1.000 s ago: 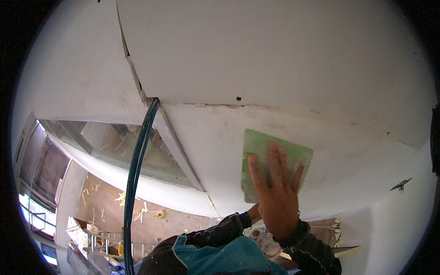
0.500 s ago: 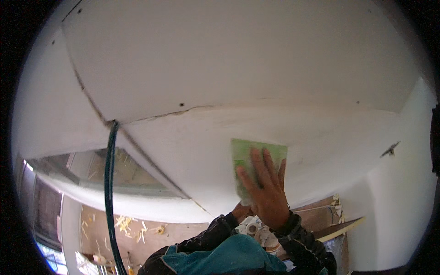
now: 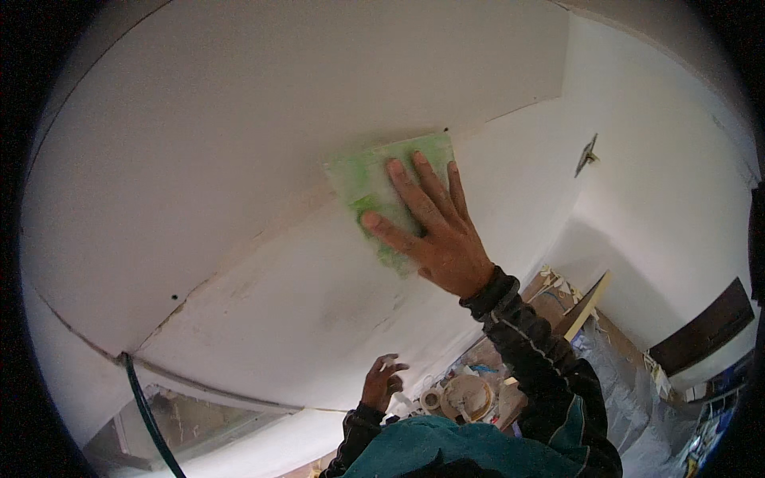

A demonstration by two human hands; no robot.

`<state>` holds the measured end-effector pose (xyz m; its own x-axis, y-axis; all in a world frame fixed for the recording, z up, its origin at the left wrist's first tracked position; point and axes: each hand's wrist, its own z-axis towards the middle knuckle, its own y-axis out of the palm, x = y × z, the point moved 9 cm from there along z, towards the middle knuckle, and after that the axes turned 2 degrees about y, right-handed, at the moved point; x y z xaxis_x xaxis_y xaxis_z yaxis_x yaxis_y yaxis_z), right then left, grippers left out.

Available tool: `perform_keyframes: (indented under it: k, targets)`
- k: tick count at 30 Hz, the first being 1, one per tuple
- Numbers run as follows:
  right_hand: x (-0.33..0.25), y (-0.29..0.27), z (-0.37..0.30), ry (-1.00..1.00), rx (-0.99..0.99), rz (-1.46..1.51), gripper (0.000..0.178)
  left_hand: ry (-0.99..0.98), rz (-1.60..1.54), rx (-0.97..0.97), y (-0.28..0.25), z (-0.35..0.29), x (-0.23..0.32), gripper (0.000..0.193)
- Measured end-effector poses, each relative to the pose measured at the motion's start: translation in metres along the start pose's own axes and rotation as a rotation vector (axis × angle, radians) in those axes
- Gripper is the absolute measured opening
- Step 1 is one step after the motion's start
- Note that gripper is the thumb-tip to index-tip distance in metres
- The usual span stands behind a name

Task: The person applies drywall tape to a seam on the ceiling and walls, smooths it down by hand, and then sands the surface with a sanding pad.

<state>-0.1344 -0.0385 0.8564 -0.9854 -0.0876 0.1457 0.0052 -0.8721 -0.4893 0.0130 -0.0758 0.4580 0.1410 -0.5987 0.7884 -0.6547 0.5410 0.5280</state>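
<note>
The head camera shows a green rectangular sheet [image 3: 358,171], dusted whitish, lying flat against a white panelled surface [image 3: 319,72]. The person's right hand [image 3: 446,247] lies flat upon it, fingers spread wide and pointing up and to the left, with the thumb out over the sheet's lower part. Most of the sheet shows on the thumb side of the hand; its upper edge reaches beyond the fingertips, and its right upper corner lies just past the little finger. A small dark hole [image 3: 446,129] sits right by that corner.

The left hand [image 3: 384,382] is lower down and well apart from the sheet, raised with its fingers loosely bent and parted, holding nothing visible. Whether it touches the white surface behind it, I cannot tell.

A rough seam [image 3: 191,299] runs from beside the sheet down to the left, toward a dark green cable [image 3: 147,414] that hangs by a panel corner. Black sleeves [image 3: 542,350] and a teal garment [image 3: 438,446] cover the person. Near the left hand, farther below, are a round tub [image 3: 468,397] and a pale roll [image 3: 430,400]. To the right stand a yellow-edged board [image 3: 588,307] and crumpled translucent sheeting [image 3: 617,382].
</note>
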Motion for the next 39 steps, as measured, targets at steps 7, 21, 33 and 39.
perform_keyframes:
  k: [7, 21, 33, 39]
  targets:
    - [0.1, 0.027, -0.025, 0.062, -0.029, -0.198, 0.081, 0.054, 0.073, 0.016, -0.025, -0.004, 0.016, 0.029]
    - [0.121, -0.06, -0.009, 0.342, 0.217, 0.285, 0.09, 0.007, 0.044, -0.096, 0.005, 0.016, 0.005, 0.035]
    - [-0.056, 0.002, -0.014, 0.146, -0.279, 0.216, 0.084, -0.061, 0.078, -0.131, 0.016, 0.016, -0.021, 0.029]
    - [0.114, -0.059, -0.043, 0.431, 0.133, 0.344, 0.092, -0.114, -0.063, 0.007, -0.016, 0.01, -0.003, 0.031]
